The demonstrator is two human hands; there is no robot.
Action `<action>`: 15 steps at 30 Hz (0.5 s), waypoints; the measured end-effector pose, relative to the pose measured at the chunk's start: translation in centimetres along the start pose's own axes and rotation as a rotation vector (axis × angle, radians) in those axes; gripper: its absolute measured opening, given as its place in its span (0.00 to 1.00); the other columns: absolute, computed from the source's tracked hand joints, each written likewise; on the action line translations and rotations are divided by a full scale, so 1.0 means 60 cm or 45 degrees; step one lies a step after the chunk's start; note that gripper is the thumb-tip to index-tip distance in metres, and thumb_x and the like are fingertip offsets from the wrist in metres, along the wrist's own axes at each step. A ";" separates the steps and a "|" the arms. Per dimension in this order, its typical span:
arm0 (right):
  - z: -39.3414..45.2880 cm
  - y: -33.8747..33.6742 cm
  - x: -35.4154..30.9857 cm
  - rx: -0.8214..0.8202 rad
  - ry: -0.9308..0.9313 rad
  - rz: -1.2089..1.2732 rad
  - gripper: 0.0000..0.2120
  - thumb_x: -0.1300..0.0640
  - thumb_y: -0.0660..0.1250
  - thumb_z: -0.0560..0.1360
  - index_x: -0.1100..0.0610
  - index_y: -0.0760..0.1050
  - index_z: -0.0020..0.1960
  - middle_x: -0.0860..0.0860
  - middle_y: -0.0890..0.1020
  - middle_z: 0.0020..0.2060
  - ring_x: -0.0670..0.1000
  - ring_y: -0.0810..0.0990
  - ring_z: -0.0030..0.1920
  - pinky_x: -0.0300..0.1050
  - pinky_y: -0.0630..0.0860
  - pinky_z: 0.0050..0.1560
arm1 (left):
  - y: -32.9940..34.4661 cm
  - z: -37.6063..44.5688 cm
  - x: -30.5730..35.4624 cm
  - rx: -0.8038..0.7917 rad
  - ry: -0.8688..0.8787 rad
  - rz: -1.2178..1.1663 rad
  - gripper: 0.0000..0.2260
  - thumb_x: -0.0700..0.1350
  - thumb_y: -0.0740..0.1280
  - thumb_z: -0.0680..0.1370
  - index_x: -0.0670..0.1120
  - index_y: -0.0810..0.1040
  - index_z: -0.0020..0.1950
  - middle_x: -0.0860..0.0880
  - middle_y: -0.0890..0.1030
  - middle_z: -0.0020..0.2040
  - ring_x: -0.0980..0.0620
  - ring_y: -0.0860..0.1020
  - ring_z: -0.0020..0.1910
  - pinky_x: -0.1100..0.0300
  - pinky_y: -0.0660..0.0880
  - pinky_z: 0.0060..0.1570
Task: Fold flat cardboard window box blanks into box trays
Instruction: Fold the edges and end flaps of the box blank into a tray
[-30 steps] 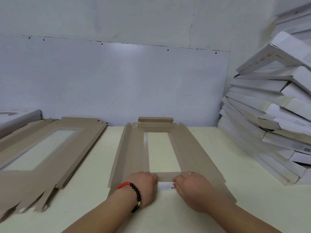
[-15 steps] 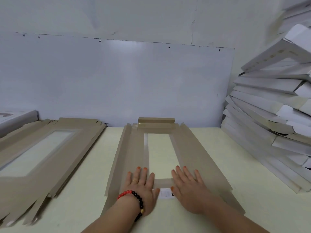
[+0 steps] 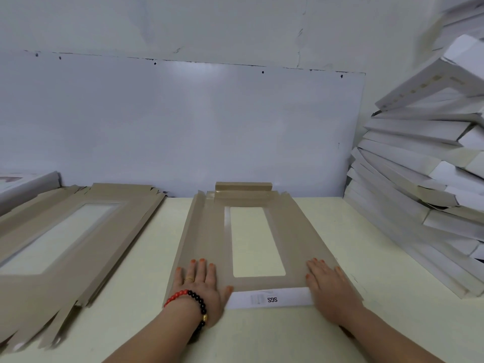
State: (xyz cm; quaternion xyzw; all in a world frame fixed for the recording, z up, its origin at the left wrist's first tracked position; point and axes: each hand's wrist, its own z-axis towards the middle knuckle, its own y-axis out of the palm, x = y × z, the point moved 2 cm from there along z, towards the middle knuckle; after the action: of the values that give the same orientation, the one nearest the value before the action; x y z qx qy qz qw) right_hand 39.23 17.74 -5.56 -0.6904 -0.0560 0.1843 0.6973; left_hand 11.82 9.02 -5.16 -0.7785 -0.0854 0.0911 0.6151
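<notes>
Blank point(image 3: 209, 239) lies flat mid-counter point(image 3: 353, 244), near flap point(image 3: 269, 299) folded over. Left hand point(image 3: 200, 289) and right hand point(image 3: 328, 286) press flat on its near corners, fingers straight, gripping nothing.

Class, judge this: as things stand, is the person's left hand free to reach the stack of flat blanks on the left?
Probably yes. The left hand lies flat on the blank being folded, holding nothing, and only bare table separates it from the stack of flat blanks.
</notes>
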 end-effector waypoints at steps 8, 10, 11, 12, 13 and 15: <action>-0.063 -0.056 -0.003 0.103 -0.025 0.478 0.17 0.52 0.57 0.82 0.60 0.75 0.41 0.55 0.83 0.47 0.53 0.79 0.52 0.31 0.55 0.55 | -0.042 -0.071 -0.005 0.252 0.479 -0.326 0.19 0.59 0.48 0.82 0.52 0.74 0.47 0.56 0.78 0.48 0.57 0.73 0.52 0.54 0.59 0.65; -0.078 -0.056 -0.003 0.071 -0.066 0.479 0.15 0.54 0.60 0.80 0.59 0.72 0.37 0.53 0.83 0.47 0.50 0.79 0.49 0.32 0.57 0.60 | -0.037 -0.093 0.001 0.314 0.564 -0.324 0.13 0.56 0.52 0.81 0.53 0.70 0.43 0.58 0.76 0.44 0.57 0.74 0.49 0.59 0.62 0.61; -0.086 -0.055 -0.006 0.041 -0.106 0.439 0.14 0.54 0.61 0.79 0.57 0.70 0.36 0.51 0.83 0.45 0.47 0.79 0.46 0.36 0.56 0.66 | -0.031 -0.102 0.005 0.359 0.595 -0.359 0.09 0.55 0.55 0.80 0.54 0.69 0.43 0.58 0.74 0.44 0.56 0.74 0.50 0.61 0.63 0.59; -0.094 -0.054 -0.011 0.017 -0.130 0.411 0.12 0.54 0.63 0.78 0.54 0.70 0.37 0.49 0.82 0.45 0.42 0.77 0.46 0.38 0.53 0.69 | -0.029 -0.109 0.009 0.394 0.585 -0.399 0.06 0.53 0.57 0.79 0.55 0.69 0.44 0.59 0.73 0.44 0.56 0.74 0.52 0.63 0.64 0.57; -0.099 -0.051 -0.012 0.019 -0.146 0.382 0.09 0.53 0.65 0.77 0.50 0.70 0.38 0.45 0.82 0.46 0.38 0.75 0.47 0.39 0.53 0.69 | -0.027 -0.116 0.014 0.421 0.566 -0.421 0.02 0.51 0.58 0.78 0.55 0.70 0.47 0.59 0.73 0.46 0.55 0.74 0.54 0.64 0.65 0.55; -0.111 -0.056 -0.022 0.088 -0.175 0.346 0.09 0.53 0.67 0.75 0.43 0.67 0.43 0.38 0.78 0.47 0.37 0.72 0.47 0.40 0.61 0.66 | -0.027 -0.127 0.026 0.484 0.505 -0.391 0.09 0.44 0.59 0.76 0.53 0.69 0.56 0.56 0.73 0.53 0.53 0.73 0.57 0.62 0.66 0.53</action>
State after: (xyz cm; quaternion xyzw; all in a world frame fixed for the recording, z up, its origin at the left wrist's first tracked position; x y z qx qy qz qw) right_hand 40.84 11.09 -2.32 -0.6530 -0.0030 0.3256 0.6838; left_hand 15.18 2.57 -1.92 -0.6301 -0.0617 -0.1421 0.7609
